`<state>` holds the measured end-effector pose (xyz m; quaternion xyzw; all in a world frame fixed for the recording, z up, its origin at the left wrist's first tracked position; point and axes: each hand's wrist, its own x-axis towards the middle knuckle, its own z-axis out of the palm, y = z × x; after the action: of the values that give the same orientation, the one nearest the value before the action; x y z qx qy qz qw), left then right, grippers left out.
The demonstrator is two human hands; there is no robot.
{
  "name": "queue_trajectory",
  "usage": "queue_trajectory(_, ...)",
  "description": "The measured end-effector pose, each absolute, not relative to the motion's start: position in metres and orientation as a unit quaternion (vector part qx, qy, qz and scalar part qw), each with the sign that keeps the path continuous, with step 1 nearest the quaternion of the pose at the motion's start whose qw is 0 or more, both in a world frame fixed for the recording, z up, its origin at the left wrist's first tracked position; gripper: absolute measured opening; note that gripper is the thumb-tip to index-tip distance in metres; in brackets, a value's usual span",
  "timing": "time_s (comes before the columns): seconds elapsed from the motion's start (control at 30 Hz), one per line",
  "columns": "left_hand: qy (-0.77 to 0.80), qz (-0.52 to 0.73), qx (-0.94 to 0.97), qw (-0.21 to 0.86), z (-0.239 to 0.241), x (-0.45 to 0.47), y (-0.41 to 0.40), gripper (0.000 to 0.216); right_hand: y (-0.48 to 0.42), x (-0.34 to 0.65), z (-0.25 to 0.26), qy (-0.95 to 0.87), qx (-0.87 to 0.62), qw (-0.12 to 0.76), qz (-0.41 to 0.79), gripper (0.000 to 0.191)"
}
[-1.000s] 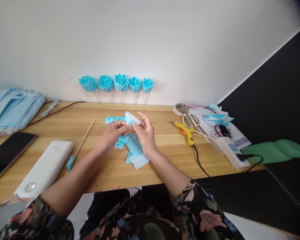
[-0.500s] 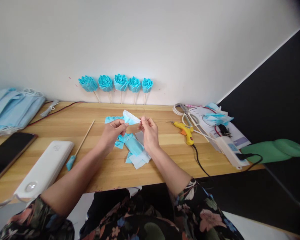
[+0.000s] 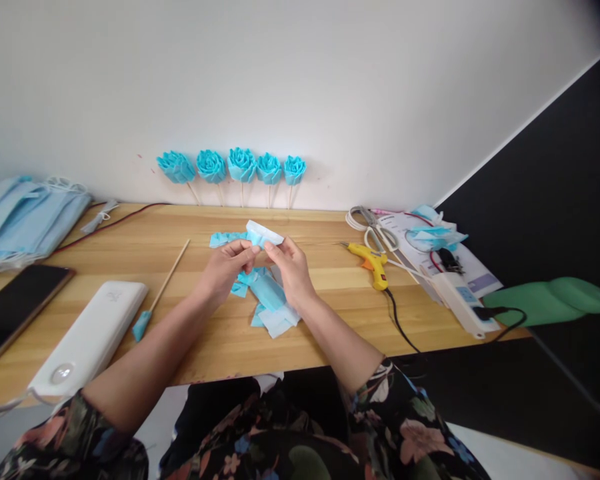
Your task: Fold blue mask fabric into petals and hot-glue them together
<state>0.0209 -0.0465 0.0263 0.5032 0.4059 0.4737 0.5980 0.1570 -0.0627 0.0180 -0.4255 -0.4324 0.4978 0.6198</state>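
Observation:
Both hands meet above the middle of the wooden table [image 3: 330, 320]. My left hand [image 3: 225, 270] and my right hand [image 3: 291, 270] each pinch one small folded piece of light blue mask fabric [image 3: 263, 235], held just above the tabletop. Under the hands lies a heap of cut blue fabric pieces [image 3: 270, 300]. A wooden stick with a blue wrapped tip [image 3: 159, 293] lies to the left of my left hand.
Several blue fabric roses on sticks [image 3: 233, 167] lean against the wall. A yellow glue gun [image 3: 371, 263], scissors [image 3: 377, 233] and a power strip [image 3: 460, 303] lie right. A white power bank [image 3: 93, 333], a phone [image 3: 15, 307] and stacked masks [image 3: 25, 220] lie left.
The right hand shifted right along the fabric piece, then came back close to the left hand. The piece has turned flatter between the fingers.

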Motion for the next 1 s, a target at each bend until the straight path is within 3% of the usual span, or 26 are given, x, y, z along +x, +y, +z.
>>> queue_trajectory(0.6,0.408,0.475,0.495,0.602,0.0234,0.0205,-0.0460,0.028,-0.0615,0.1575,0.0144,-0.445,-0.437,0.615,0.482,0.021)
queue_trajectory(0.77,0.412,0.513,0.461,0.595,0.0236,0.0177,-0.0420,0.028,-0.0602,0.1569,0.0176,-0.425,-0.408,0.623,0.515,0.040)
queue_trajectory(1.0,0.413,0.511,0.459,0.598,0.0224,0.0181,-0.0415,0.029,-0.0615,0.1571,0.0224,-0.410,-0.449,0.622,0.493,0.020)
